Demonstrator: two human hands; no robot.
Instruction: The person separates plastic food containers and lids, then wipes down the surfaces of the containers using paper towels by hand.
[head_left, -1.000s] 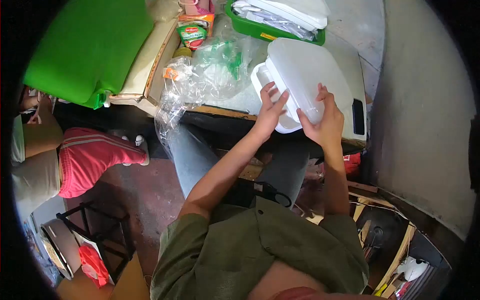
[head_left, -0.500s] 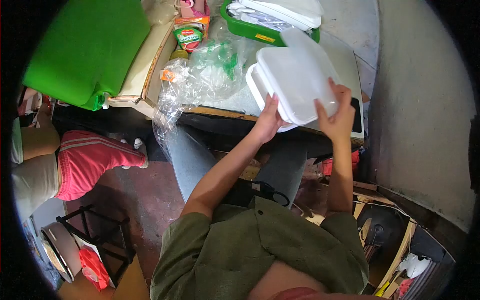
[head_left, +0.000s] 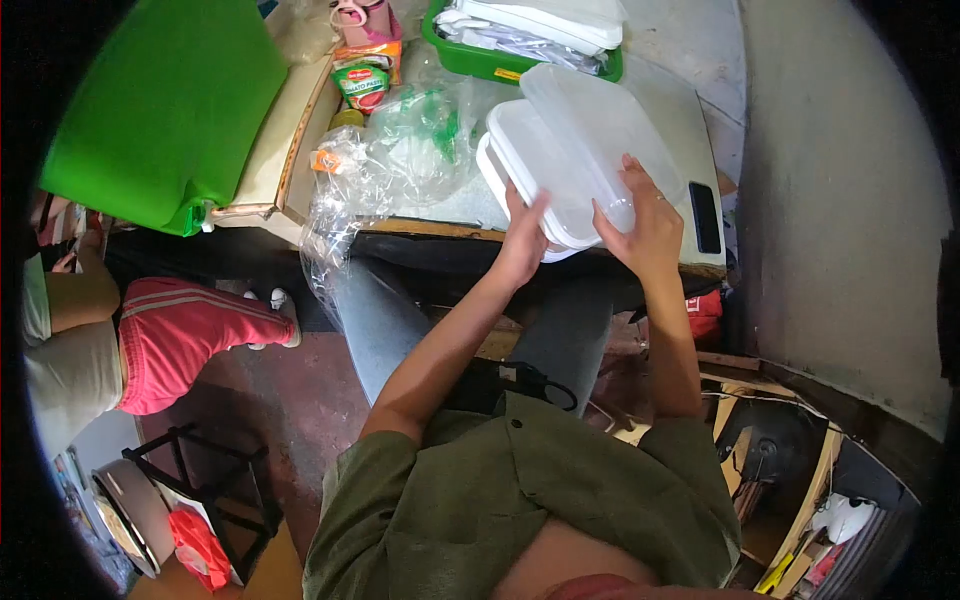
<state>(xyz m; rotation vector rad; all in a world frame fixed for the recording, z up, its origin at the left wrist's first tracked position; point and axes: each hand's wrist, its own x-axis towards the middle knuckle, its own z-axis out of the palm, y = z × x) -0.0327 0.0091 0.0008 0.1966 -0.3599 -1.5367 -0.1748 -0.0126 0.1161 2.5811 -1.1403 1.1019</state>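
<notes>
A white lid [head_left: 520,135] lies over a white rectangular container [head_left: 490,170] near the table's front edge. My left hand [head_left: 523,238] grips the near left side of the lid and container, its thumb and fingers at the rim. Above the lid, tilted over its right part, is a translucent plastic piece [head_left: 595,120]. My right hand [head_left: 645,222] holds this piece at its near end, thumb on the left and fingers on the right. Parts of the rims behind my fingers are hidden.
Crumpled clear plastic bags [head_left: 400,150] lie left of the container, beside a tomato paste pouch [head_left: 362,87]. A green tray [head_left: 480,60] stands behind. A phone [head_left: 705,218] lies at the right. Another person in pink trousers [head_left: 190,325] is at the left.
My right hand first moved right and back left, and the translucent piece shifted, uncovering more of the white lid. My left hand went from fingers spread to gripping the rim.
</notes>
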